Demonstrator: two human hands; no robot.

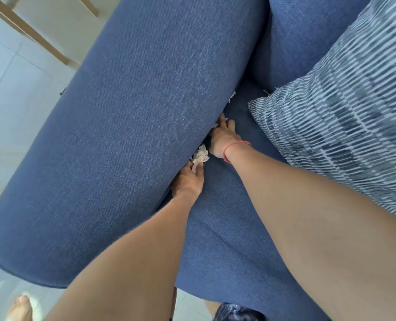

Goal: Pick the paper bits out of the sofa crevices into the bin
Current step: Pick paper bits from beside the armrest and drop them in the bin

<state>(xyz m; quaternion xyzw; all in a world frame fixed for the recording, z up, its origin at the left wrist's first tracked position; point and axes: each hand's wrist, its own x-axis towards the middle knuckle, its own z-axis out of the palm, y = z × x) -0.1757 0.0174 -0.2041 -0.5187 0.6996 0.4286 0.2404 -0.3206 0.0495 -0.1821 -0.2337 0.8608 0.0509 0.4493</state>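
Now, with the left hand (188, 179) pinching a crumpled paper bit (201, 156), the right hand (223, 137), fingers (221, 118) straight at one o'clock, should dig deeper before gripping.

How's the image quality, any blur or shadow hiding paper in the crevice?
Head view: wide-angle bulge on the sofa arm; top-left floor washed out and blurred; crevice dark beside the right hand, yet the paper wad at the left hand reads sharp.

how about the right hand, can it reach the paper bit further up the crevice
Probably yes: the paper bit pokes out uncovered just beyond the right hand, clear of the patterned pillow.
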